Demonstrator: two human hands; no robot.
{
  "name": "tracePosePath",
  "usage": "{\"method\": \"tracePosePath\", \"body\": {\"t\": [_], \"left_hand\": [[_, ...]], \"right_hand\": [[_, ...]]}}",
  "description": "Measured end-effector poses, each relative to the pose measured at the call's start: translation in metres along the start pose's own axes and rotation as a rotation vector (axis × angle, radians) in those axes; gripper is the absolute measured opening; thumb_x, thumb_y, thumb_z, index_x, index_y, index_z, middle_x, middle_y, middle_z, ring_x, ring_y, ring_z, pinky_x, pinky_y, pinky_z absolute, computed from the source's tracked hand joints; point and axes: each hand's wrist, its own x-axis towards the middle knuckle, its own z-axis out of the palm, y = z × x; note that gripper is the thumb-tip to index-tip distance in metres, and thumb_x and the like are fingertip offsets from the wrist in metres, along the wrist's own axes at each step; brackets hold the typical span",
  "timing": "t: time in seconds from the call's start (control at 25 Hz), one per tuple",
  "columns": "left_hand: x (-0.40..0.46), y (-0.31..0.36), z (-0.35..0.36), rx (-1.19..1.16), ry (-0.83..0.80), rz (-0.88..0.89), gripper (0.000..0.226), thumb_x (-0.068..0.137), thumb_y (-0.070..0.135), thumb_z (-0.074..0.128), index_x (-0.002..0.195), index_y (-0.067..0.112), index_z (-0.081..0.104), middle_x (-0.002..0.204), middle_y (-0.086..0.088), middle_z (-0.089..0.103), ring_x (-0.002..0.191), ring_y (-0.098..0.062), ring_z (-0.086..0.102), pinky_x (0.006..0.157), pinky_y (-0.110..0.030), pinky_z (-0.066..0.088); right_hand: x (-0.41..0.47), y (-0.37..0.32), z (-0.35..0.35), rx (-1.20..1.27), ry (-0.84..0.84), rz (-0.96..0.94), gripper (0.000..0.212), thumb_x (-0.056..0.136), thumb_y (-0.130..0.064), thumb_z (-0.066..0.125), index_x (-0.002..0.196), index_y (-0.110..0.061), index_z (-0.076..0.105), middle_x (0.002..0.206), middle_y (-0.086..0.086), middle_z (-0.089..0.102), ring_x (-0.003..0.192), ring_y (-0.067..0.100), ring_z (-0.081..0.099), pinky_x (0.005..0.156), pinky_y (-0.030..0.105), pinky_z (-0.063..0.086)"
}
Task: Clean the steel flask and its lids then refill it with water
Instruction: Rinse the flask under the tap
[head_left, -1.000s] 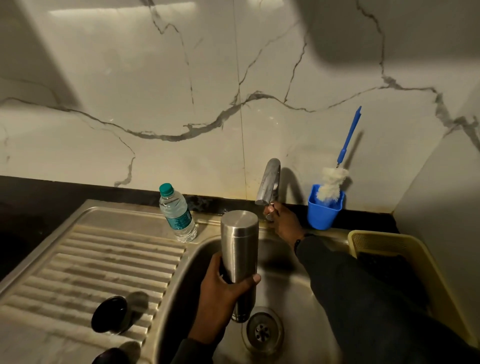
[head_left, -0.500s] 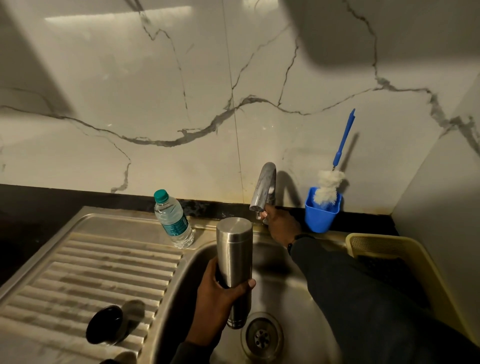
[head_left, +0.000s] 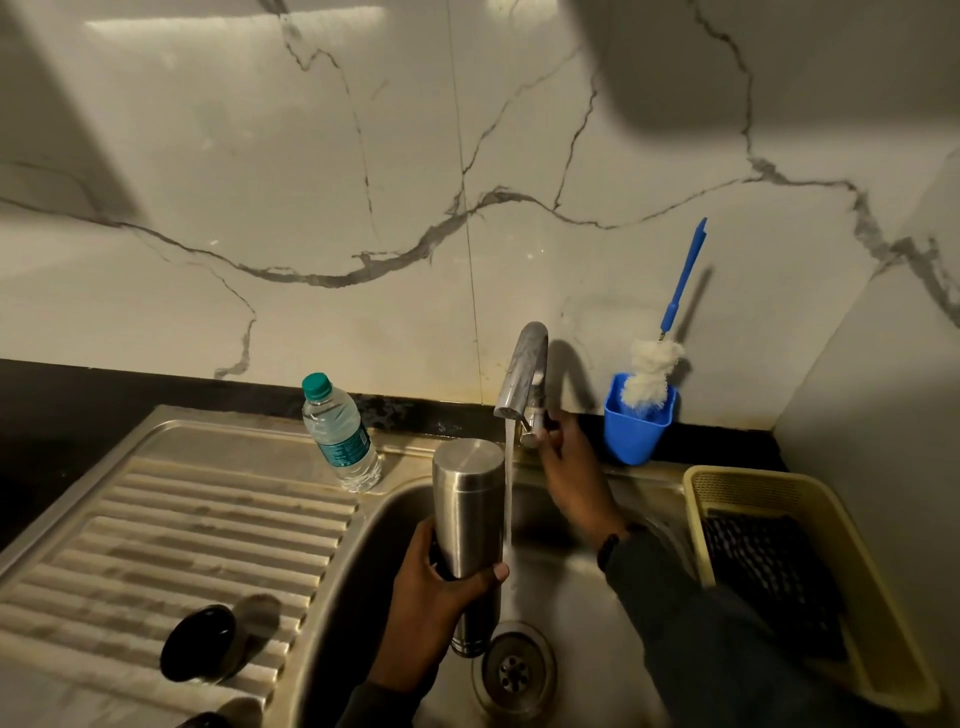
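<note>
My left hand (head_left: 434, 597) grips the steel flask (head_left: 467, 514) around its middle and holds it over the sink basin (head_left: 566, 613), its flat end up. My right hand (head_left: 569, 462) holds the tap handle (head_left: 535, 428) under the curved tap (head_left: 522, 369). A stream of water (head_left: 509, 499) runs from the spout down the flask's right side toward the drain (head_left: 514, 670). A black lid (head_left: 197, 642) lies on the ribbed draining board (head_left: 156, 545) at the left. A second dark lid (head_left: 205, 721) shows at the bottom edge.
A clear plastic water bottle (head_left: 340, 434) with a green cap stands behind the basin's left rim. A blue cup (head_left: 636, 428) holding a blue-handled bottle brush (head_left: 652, 376) stands by the wall. A yellow plastic basket (head_left: 810, 582) sits right of the sink.
Water now runs from the tap; none was flowing before. My right hand stays at the tap handle, and the flask stays held beside the spout.
</note>
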Motion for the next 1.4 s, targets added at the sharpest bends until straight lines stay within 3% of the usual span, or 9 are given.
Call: {"method": "tracePosePath", "body": {"t": [0.16,0.28,0.4,0.6,0.76,0.92,1.08,1.24,1.4], "left_hand": [[-0.005,-0.004,0.0,-0.012,-0.048,-0.009,0.066,0.066,0.013,0.091,0.119,0.029,0.057,0.106,0.013,0.071,0.098,-0.005,0.068,0.079,-0.024,0.054],[-0.008,-0.002,0.002,-0.015,-0.111,0.006,0.062,0.069,0.006,0.088,0.12,0.026,0.059,0.105,0.001,0.072,0.094,-0.013,0.07,0.079,-0.029,0.056],[-0.009,0.002,0.007,0.006,-0.193,0.029,0.057,0.077,-0.008,0.076,0.121,0.022,0.058,0.098,-0.01,0.071,0.078,-0.022,0.067,0.065,-0.028,0.054],[0.001,0.019,-0.002,0.02,-0.334,0.059,0.069,0.074,0.018,0.074,0.137,0.024,0.049,0.127,0.01,0.067,0.121,-0.009,0.06,0.093,-0.021,0.05],[0.021,0.045,-0.001,-0.163,-0.287,0.094,0.044,0.099,0.037,0.049,0.14,0.021,0.051,0.136,0.0,0.063,0.128,-0.019,0.056,0.105,-0.038,0.044],[0.044,0.074,0.027,-0.175,-0.138,0.021,0.032,0.097,0.032,0.062,0.125,0.018,0.062,0.118,-0.007,0.071,0.109,-0.025,0.068,0.093,-0.039,0.056],[0.062,0.077,0.043,-0.183,0.068,-0.078,0.017,0.095,0.025,0.064,0.107,0.013,0.07,0.102,-0.008,0.074,0.099,-0.026,0.07,0.08,-0.034,0.059],[0.062,0.066,0.044,-0.056,-0.132,0.194,0.027,0.095,0.037,0.064,0.115,0.019,0.067,0.109,-0.005,0.07,0.106,-0.023,0.067,0.095,-0.044,0.056],[0.055,0.05,0.051,0.399,-0.04,0.461,0.058,0.083,0.053,0.068,0.131,0.021,0.057,0.131,0.001,0.054,0.119,-0.009,0.054,0.099,-0.023,0.047]], "right_hand": [[-0.074,-0.002,-0.015,0.257,-0.089,0.023,0.028,0.095,-0.038,0.051,0.123,-0.035,0.053,0.123,-0.013,0.057,0.115,0.01,0.055,0.083,0.022,0.045],[-0.099,-0.01,-0.011,0.264,-0.386,-0.031,0.071,0.077,-0.048,0.072,0.137,-0.047,0.034,0.131,-0.031,0.048,0.121,-0.008,0.046,0.098,0.025,0.044],[-0.103,-0.012,0.003,0.208,-0.368,-0.11,0.09,0.065,-0.034,0.087,0.134,-0.047,0.031,0.123,-0.039,0.05,0.119,-0.013,0.047,0.097,0.015,0.043],[-0.092,-0.016,0.007,0.211,-0.171,-0.118,0.081,0.066,-0.024,0.087,0.128,-0.044,0.038,0.125,-0.025,0.054,0.116,-0.01,0.051,0.094,0.015,0.045],[-0.077,-0.02,0.009,0.183,-0.083,-0.141,0.084,0.068,-0.022,0.085,0.134,-0.037,0.036,0.131,-0.018,0.053,0.12,-0.001,0.05,0.1,0.024,0.045],[-0.07,-0.025,0.01,0.182,-0.08,-0.189,0.077,0.074,-0.012,0.08,0.133,-0.036,0.038,0.124,-0.019,0.054,0.114,-0.014,0.05,0.086,0.007,0.046],[-0.07,-0.019,0.012,0.065,-0.061,-0.239,0.082,0.075,-0.009,0.078,0.128,-0.053,0.033,0.125,-0.032,0.046,0.117,-0.019,0.044,0.087,0.003,0.041],[-0.066,-0.013,0.0,0.122,-0.138,-0.159,0.079,0.075,-0.001,0.076,0.129,-0.045,0.039,0.121,-0.021,0.057,0.113,-0.012,0.052,0.087,0.01,0.047],[-0.071,-0.016,-0.002,0.083,-0.102,-0.198,0.042,0.09,0.0,0.059,0.129,-0.014,0.05,0.113,0.0,0.064,0.111,0.022,0.062,0.076,0.008,0.05]]}}
